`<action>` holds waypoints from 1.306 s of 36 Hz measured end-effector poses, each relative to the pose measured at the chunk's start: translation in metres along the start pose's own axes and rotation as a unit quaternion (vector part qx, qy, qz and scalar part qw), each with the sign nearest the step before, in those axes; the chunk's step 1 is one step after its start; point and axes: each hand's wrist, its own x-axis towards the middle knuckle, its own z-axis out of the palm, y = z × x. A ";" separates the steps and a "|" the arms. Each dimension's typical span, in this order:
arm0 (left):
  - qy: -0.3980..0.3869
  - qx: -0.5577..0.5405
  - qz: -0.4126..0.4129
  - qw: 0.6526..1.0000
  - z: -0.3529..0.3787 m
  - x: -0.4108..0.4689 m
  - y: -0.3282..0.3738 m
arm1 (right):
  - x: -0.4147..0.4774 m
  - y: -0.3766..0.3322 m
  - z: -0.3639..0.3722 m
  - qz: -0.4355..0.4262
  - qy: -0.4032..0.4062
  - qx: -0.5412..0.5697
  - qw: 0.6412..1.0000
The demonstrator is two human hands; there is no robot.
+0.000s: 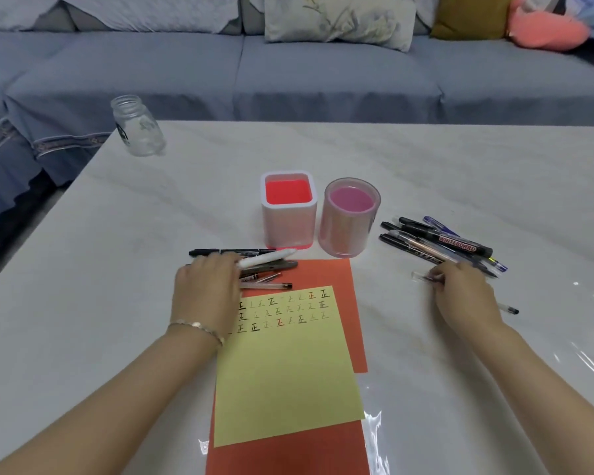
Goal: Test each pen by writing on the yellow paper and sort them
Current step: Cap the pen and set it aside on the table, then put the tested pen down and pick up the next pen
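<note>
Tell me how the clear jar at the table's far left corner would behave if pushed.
The clear jar looks empty, so it is probably light and may slide easily on the glossy table. It is taller than wide, so a push near its mouth might tip it. It stands close to the edge; if glass, a fall could break it.

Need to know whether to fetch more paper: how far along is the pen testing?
Done: three rows of test marks fill the top of the yellow paper. In hand: the right hand seems to pinch a clear pen beside the right pile; the left hand rests on the left pile. Left: the square cup and the round cup look empty, so no pen is in them yet.
</note>
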 end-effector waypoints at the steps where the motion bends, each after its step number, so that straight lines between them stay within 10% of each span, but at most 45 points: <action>1: -0.001 0.011 -0.001 1.000 0.003 0.004 -0.008 | -0.001 -0.001 0.001 -0.005 -0.002 0.002 1.000; 9: 0.022 -0.052 -0.009 0.998 0.014 0.011 -0.019 | -0.030 -0.024 -0.008 -0.100 -0.044 0.110 0.988; 16: -0.016 -0.111 0.251 0.962 -0.006 -0.024 0.043 | -0.064 -0.069 -0.033 -0.302 -0.075 0.180 0.933; 22: -0.070 -0.149 0.221 0.961 -0.004 -0.053 0.066 | -0.084 -0.090 -0.038 -0.430 0.061 0.184 0.882; 26: -0.066 -0.189 0.128 0.971 -0.011 -0.059 0.064 | -0.099 -0.093 -0.041 -0.341 0.180 0.239 0.891; 31: -0.108 -0.335 0.114 0.929 -0.019 -0.065 0.062 | -0.108 -0.100 -0.040 -0.057 -0.049 0.468 0.881; 36: -0.131 -0.392 0.126 0.902 -0.025 -0.067 0.069 | -0.106 -0.111 -0.042 -0.031 -0.121 0.589 0.798; 47: -0.077 -0.329 0.251 0.907 -0.020 -0.072 0.070 | -0.121 -0.122 -0.037 -0.046 -0.082 0.610 0.787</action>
